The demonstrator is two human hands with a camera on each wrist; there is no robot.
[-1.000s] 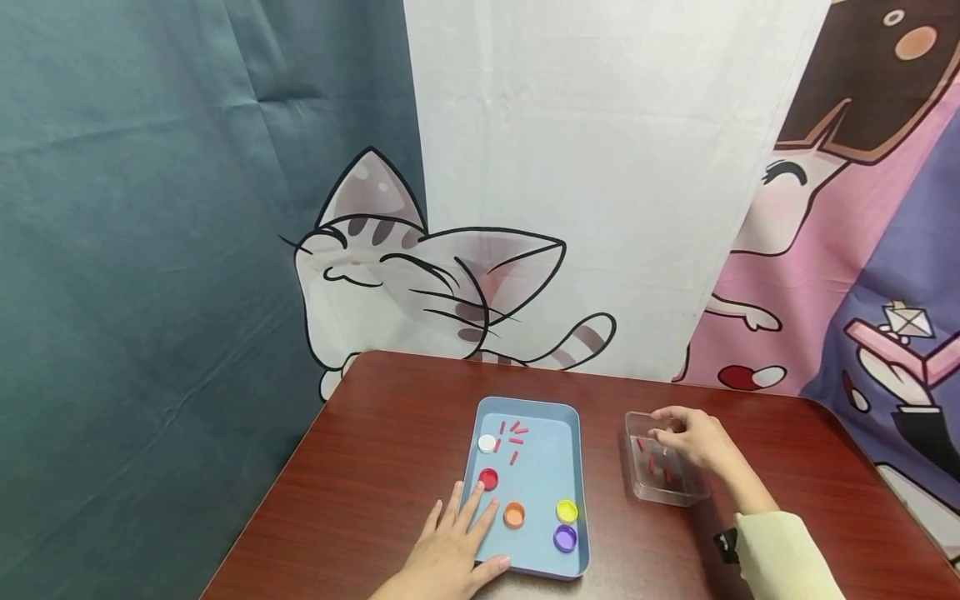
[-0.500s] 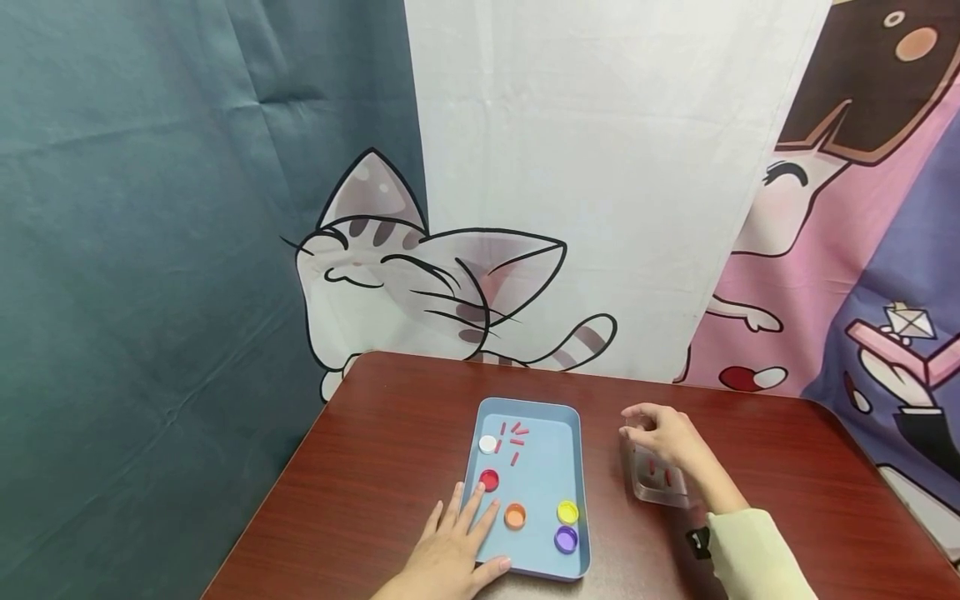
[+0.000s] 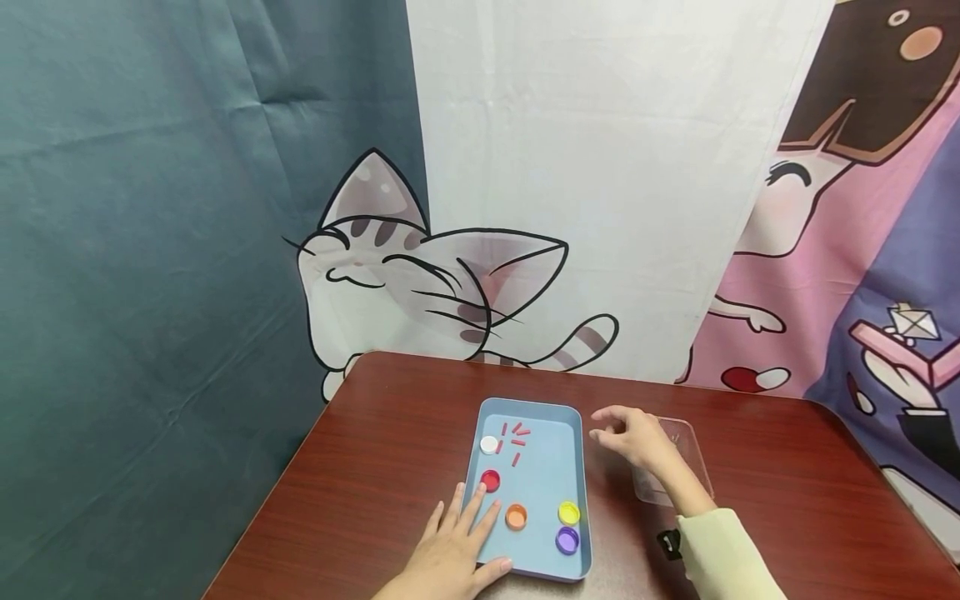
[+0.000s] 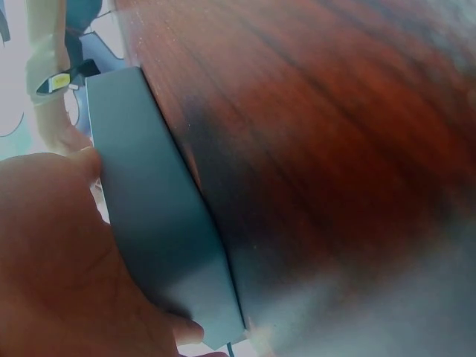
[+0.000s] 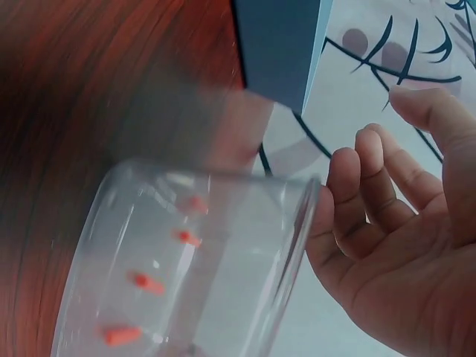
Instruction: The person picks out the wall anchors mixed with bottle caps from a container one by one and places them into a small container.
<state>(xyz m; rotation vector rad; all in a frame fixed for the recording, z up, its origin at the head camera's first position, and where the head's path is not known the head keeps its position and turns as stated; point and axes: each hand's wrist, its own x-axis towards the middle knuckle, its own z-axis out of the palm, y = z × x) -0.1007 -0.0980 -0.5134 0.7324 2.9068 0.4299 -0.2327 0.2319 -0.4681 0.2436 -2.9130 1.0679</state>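
My left hand (image 3: 446, 554) lies with spread fingers over the near left corner of a light blue tray (image 3: 551, 467), its thumb at the front rim. In the left wrist view that hand (image 4: 67, 260) is against the tray's side wall (image 4: 156, 186). Several short red sticks (image 3: 517, 442) lie loose in the tray's far left part. My right hand (image 3: 637, 437) hovers between the tray and a clear plastic box (image 3: 693, 458), thumb and forefinger apart, nothing visible between them. In the right wrist view, several red sticks (image 5: 123, 335) lie inside the box.
Bottle caps stand in the tray: white (image 3: 489, 445), red (image 3: 490, 481), orange (image 3: 516, 517), yellow (image 3: 568, 513) and purple (image 3: 567, 541). The brown wooden table (image 3: 375, 467) ends at a printed curtain (image 3: 630, 208) behind.
My right hand has moved left from above the clear box to beside the tray's right rim. The left hand and the tray's contents stay as they were.
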